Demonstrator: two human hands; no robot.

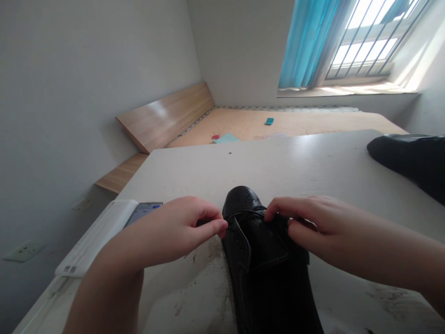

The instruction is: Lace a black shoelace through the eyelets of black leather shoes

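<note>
A black leather lace-up shoe (264, 264) rests on the white table, its toe pointing away from me. Its tongue lies exposed between the two side flaps, and a thin black shoelace (248, 212) crosses over it near the toe. My left hand (194, 220) is closed at the shoe's left edge, thumb and forefinger pinched at the shoelace's left end. On the other side, my right hand (306, 220) curls its fingers over the right flap, with the forefinger tip beside the lace. What lies between the right fingers is partly hidden.
Another black shoe (410, 155) lies at the table's right edge. A phone (144, 211) and a white flat box (100, 236) are left of my left arm. Beyond the white table (208, 171) stands a bed (250, 123) with small items on it.
</note>
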